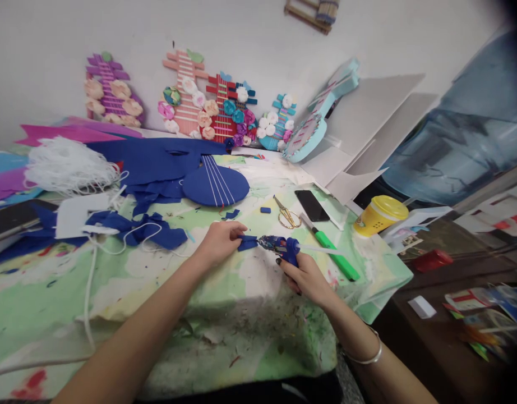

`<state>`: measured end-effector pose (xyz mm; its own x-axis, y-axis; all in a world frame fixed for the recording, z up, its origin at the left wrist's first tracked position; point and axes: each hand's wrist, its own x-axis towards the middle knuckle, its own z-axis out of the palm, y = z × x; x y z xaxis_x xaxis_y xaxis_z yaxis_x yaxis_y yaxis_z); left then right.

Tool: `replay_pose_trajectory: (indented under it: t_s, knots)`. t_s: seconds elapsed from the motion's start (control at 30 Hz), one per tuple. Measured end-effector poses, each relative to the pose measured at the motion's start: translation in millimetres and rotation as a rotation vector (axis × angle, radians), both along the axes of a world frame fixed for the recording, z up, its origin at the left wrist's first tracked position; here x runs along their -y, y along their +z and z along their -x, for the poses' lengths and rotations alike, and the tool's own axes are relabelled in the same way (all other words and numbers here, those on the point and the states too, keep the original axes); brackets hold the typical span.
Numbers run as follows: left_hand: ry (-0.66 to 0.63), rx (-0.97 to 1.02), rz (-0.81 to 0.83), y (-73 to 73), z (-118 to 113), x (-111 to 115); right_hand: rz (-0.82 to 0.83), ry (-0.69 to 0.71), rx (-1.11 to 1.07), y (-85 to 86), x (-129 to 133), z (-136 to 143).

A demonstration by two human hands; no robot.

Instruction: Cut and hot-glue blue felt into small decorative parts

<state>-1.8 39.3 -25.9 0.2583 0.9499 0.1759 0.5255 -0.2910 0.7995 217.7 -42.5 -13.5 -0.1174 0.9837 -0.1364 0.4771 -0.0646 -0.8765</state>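
Two forearms (147, 328) cross the front edge of the table (195, 294); just beyond it the right hand (305, 276) grips a glue gun (279, 247) (glue stick (319, 249) poking out behind), nozzle (262, 242) at the blue strip (247, 244) the left hand (220, 240) pinches. Toward the back edge lies a strung blue oval (216, 186).

A blue glue gun (280, 245) points at a small blue strip (248, 245).

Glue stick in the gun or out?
Partly in: the pale glue stick juts from the rear of the blue glue gun in the right hand.
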Motion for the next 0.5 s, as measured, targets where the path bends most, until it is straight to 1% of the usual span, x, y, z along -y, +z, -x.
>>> replay_pose_trajectory:
  t_s: [0.13, 0.3, 0.37, 0.5]
  knots:
    - [-0.003, -0.013, -0.018, -1.4, 0.6, -0.7, 0.019, -0.006, -0.052, -0.4, 1.7, -1.0]
    - [-0.019, -0.009, -0.035, -3.7, 1.7, -1.3, 0.052, 0.062, -0.113, 0.6, 3.7, 5.0]
    - [-0.023, -0.013, -0.036, -3.4, 1.7, -1.3, 0.074, 0.067, -0.131, 0.0, 3.8, 7.2]
    - [-0.018, -0.028, -0.046, -1.4, 1.2, -1.0, 0.06, 0.06, -0.106, 0.7, 3.9, 7.8]
